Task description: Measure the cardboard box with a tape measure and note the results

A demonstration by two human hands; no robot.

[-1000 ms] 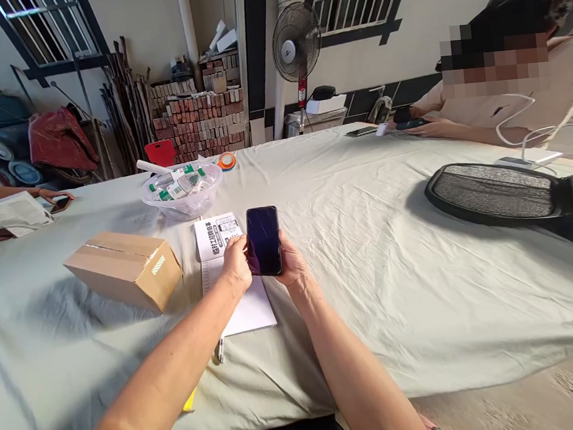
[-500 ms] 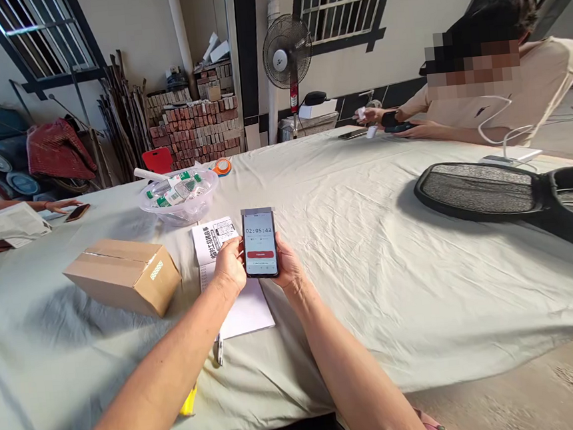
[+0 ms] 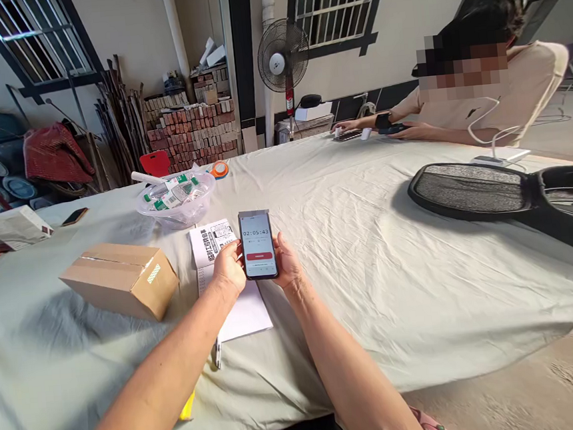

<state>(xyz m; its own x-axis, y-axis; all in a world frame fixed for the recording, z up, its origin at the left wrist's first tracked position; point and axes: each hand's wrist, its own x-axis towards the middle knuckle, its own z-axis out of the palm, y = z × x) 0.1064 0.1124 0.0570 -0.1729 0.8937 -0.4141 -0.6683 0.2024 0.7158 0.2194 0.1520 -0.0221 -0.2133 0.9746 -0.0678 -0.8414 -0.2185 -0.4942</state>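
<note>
A smartphone is held upright between my two hands, its lit screen reading 02:05:43 above a red button. My left hand grips its left edge. On the right edge, my right hand closes around the side with the thumb up. Beneath and behind the phone lies an open notepad with a printed sheet at its top, partly covered by my left hand. A pen rests by the notepad's lower left edge. Left of it sits a closed cardboard box.
A clear plastic basin holds bottles, with an orange tape roll beside it. To the right lies a black mesh-covered object. Another person sits at the far right side. A second phone lies far left.
The view has shifted slightly. The co-worker's hand at the far left has drawn back from the phone there, and the person on the right has lowered a hand to the table. My grip is unchanged.
</note>
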